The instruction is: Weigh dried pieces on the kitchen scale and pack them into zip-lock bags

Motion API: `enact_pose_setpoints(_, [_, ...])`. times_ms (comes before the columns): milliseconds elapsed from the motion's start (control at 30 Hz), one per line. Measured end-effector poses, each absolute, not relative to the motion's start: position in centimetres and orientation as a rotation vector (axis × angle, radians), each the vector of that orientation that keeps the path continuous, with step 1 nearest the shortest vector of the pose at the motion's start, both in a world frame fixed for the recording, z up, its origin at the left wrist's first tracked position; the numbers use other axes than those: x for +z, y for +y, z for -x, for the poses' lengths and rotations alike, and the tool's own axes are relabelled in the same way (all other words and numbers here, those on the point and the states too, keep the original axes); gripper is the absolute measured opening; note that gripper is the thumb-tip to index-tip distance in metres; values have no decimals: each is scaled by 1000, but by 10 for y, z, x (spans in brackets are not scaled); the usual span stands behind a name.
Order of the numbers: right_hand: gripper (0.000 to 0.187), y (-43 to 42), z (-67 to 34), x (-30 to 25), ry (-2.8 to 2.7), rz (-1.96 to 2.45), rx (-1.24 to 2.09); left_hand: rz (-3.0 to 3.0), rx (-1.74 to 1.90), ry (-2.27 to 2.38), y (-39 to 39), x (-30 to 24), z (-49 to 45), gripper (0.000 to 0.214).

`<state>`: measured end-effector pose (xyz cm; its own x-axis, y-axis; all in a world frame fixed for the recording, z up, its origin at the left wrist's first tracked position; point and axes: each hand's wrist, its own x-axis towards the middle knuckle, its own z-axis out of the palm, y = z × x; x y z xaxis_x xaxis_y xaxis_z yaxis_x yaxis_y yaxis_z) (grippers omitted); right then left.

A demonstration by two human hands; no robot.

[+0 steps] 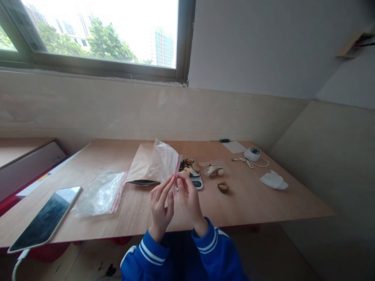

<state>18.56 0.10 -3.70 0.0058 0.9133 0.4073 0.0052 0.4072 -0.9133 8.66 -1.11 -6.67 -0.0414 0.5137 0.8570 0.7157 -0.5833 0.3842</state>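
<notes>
My left hand (160, 203) and my right hand (190, 199) meet at a clear zip-lock bag (166, 158) with a red seal strip, and both pinch its edge at the strip. The bag stands up beyond my fingers and looks flat. Partly hidden behind it is a small kitchen scale (198, 182), with dried mushroom pieces (191, 168) on top. To the left lies a brown paper bag (140, 160) with its dark mouth facing me. Right of the scale rests a filled zip-lock bag (216, 170), with a loose dried mushroom (223, 187) in front of it.
More clear zip-lock bags (101, 193) and a phone (47, 218) on a cable lie at the left. Toward the right are a white round device (252, 154) with a cord, a crumpled white tissue (274, 180), white paper (234, 147) and a green-handled screwdriver (224, 140).
</notes>
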Motion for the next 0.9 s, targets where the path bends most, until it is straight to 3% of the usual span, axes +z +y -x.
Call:
enact_pose_setpoints(233, [24, 4, -194, -36, -1209, 817, 1169, 1902, -1646, -1376, -10, -66, -82, 50])
enact_pose_setpoints(467, [24, 6, -186, -43, -1073, 824, 1356, 1913, -1801, -1462, -17, -62, -73, 37])
enact_pose_setpoints(633, [31, 0, -203, -47, -1035, 893, 1337, 1674, -1779, -1568, -13, -51, -46, 24])
enact_pose_setpoints(767, [36, -11, -242, -50, -1024, 1010, 1229, 1244, -1693, -1942, -1, -48, 0, 32])
enact_pose_setpoints(900, [36, -18, -276, -50, -941, 1153, 1060, 1275, -1420, -2123, 12, -58, 16, 37])
